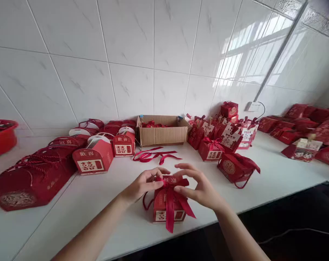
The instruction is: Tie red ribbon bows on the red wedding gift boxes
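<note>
The carton (164, 136) stood against the tiled wall, and straight in front of it, at the near side of the table (131, 224), was the small gift box (159, 199) between the two hands. Its top flap showed characters that looked like 歡喜, and its front label seemed to carry 囍, though the red ribbon (169, 210) tied in a bow hung across and hid part of it. The left hand (141, 186) had its thumb and forefinger at the bow's loop; whether they pinched it I cannot tell, since the fingertips overlapped the ribbon. The right hand (201, 188) was loosely spread, its thumb resting on the bow and the fingers arched above. Loose ribbons (164, 158) lay just before the carton, whose red contents were mostly concealed by its front wall. Left of the carton, two boxes (107, 152) read 歡喜 and 囍 clearly; farther left, a red basin (2, 141) was cut off by the picture's edge. Right of the carton, a bowed box (208, 152) bore 囍, while the lettering on the bags (229, 137) behind it was too small to read.
</note>
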`<state>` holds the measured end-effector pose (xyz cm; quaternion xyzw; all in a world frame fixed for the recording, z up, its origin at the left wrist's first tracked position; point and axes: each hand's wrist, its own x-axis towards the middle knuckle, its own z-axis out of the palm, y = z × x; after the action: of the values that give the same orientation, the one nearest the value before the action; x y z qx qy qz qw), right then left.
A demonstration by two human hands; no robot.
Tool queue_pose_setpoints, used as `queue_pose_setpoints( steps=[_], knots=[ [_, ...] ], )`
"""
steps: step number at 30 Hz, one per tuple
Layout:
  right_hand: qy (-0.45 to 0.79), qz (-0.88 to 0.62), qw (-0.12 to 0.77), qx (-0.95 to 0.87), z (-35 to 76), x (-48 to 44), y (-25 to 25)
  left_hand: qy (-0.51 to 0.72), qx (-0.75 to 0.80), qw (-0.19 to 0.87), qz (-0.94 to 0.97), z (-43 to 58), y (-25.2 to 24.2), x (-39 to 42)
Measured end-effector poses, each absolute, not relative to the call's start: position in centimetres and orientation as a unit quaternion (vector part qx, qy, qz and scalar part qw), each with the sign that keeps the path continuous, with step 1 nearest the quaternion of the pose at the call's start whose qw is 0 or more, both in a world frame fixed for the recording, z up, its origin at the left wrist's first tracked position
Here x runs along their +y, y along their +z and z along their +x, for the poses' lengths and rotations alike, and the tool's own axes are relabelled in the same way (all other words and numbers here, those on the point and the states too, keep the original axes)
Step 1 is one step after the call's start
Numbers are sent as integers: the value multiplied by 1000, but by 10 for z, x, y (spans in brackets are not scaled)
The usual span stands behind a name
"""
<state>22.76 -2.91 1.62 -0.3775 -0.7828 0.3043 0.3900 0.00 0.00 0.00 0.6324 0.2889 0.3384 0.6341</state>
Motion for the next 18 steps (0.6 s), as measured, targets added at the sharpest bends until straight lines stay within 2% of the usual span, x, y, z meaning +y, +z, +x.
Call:
queue_pose_setpoints(
  steps=[4,9,18],
  knots=[
    [291,-401,355,-793,210,-20,15,340,295,622,641,-1,-2,1],
    [285,-404,371,-786,206,-21,11,352,299,594,658,0,0,-1],
    [275,-427,404,-761,200,-22,0,396,398,437,703,11,-16,4]
  ],
)
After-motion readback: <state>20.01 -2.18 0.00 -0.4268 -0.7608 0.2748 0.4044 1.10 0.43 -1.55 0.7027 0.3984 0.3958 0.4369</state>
